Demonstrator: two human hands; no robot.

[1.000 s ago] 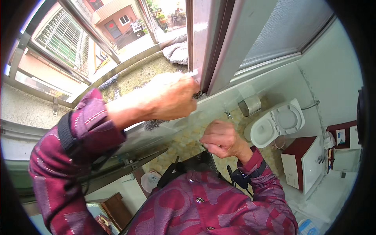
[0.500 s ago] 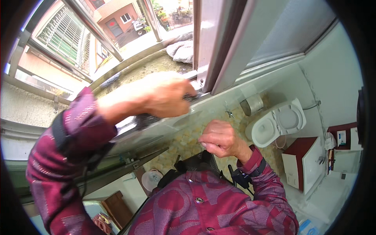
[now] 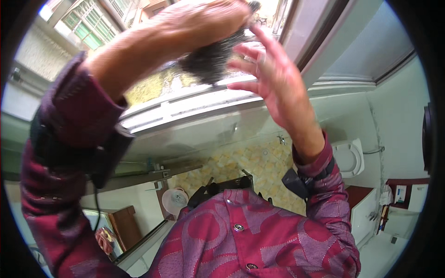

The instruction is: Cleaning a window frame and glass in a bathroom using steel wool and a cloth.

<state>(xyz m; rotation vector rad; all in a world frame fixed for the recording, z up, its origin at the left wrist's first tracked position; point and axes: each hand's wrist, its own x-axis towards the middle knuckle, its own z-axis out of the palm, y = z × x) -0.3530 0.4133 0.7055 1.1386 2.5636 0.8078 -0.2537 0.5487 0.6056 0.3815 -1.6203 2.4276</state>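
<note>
My left hand (image 3: 206, 22), raised in front of the window opening, is closed round a brush (image 3: 208, 62) with dark bristles. The bristles hang below my fist, smeared by motion, and a dark end of the brush sticks out past my knuckles. Close by on the right, my right hand (image 3: 280, 81) is up with its fingers spread toward the bristles. It holds nothing, and I cannot tell whether a fingertip touches the brush. Under both hands runs the white window track (image 3: 185, 109).
A sliding window frame (image 3: 320, 41) stands at the right of the opening. Below lie a tiled floor (image 3: 241, 160), a toilet (image 3: 347, 157) at the right and a white bucket (image 3: 175, 200) at the lower left. A wall tap (image 3: 281, 140) juts out under the sill.
My left hand has lifted the brush up from the window track. My right hand has risen from in front of my body to beside the brush, and its fingers have opened.
</note>
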